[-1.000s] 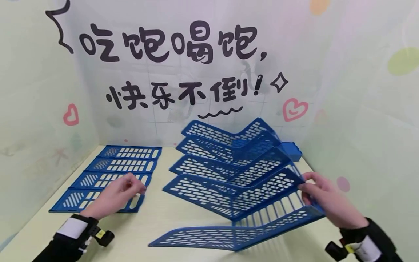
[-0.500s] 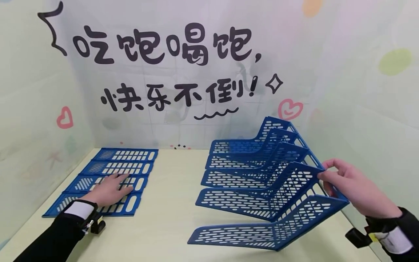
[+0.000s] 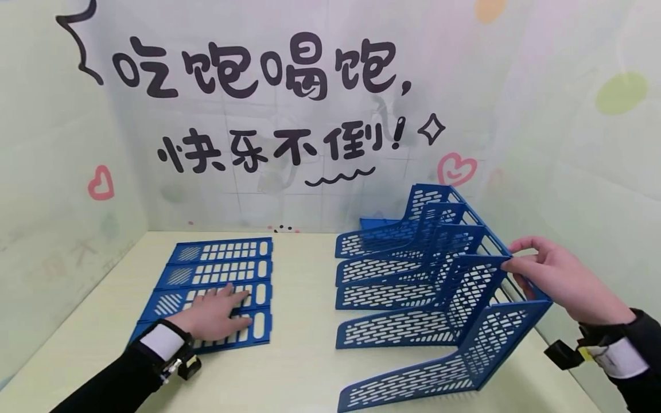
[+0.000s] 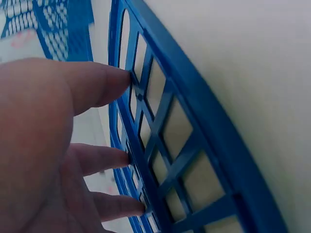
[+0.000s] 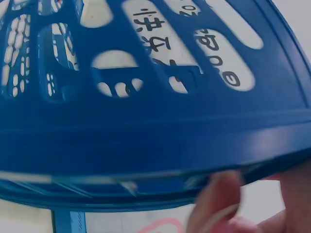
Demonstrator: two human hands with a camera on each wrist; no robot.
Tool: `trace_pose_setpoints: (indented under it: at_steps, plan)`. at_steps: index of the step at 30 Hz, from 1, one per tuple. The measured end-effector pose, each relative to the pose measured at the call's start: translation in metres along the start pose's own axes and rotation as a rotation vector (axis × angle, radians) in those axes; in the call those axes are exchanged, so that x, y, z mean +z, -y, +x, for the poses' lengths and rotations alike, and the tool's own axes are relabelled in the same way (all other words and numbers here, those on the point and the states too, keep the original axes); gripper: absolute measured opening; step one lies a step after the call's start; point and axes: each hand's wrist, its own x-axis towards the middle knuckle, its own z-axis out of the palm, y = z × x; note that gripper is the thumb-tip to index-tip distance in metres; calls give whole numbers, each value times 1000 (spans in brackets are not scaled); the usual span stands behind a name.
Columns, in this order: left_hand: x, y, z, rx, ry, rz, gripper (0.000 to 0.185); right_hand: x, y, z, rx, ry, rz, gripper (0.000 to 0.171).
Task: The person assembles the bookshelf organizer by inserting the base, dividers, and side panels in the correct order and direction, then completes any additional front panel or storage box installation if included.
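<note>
Head view shows the left hand [image 3: 217,315] lying flat, fingers spread, on the nearest of four blue slotted panels [image 3: 217,287] laid in a row on the pale surface [image 3: 299,367], while the right hand [image 3: 558,281] pinches the top rear edge of a blue tiered file rack [image 3: 434,287] standing at right, its front tier tipped off the surface. Left wrist view shows straight fingertips [image 4: 119,80] pressing the panel's lattice. Right wrist view shows a thumb and fingers [image 5: 218,204] clamped under the rack's rim [image 5: 155,141]. Steady work here likely means a firm pinch near the rack's corner and even downward pressure on the panel.
</note>
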Motion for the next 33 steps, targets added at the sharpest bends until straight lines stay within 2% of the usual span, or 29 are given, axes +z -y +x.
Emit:
trace_pose_setpoints:
  at_steps: [2,5,10,14,20,24,27,30,33]
  plan:
    - [6,-16,-1,10,24,-8,78,-2,0,0,4,16,-12,44]
    - [13,-36,-4,19,62,-46,78,-9,4,-4,1,0,-97,53]
    - [21,-60,-10,14,94,-69,78,-32,37,-8,-36,-126,-280,71]
    - [28,-77,-13,11,106,-60,79,-44,93,-3,-114,-182,-358,72]
    - [37,-102,-13,-3,89,-43,81,-33,203,18,-296,-148,-428,62]
    - [38,-106,-16,-6,83,-24,81,-13,263,57,-345,-82,-517,53]
    - [34,-108,-18,-4,100,-25,83,13,283,101,-314,-41,-591,38]
    - [22,-107,-14,10,103,-52,86,48,279,149,-283,14,-661,31]
    - [4,-95,-2,64,83,-70,93,85,256,186,-208,77,-696,29]
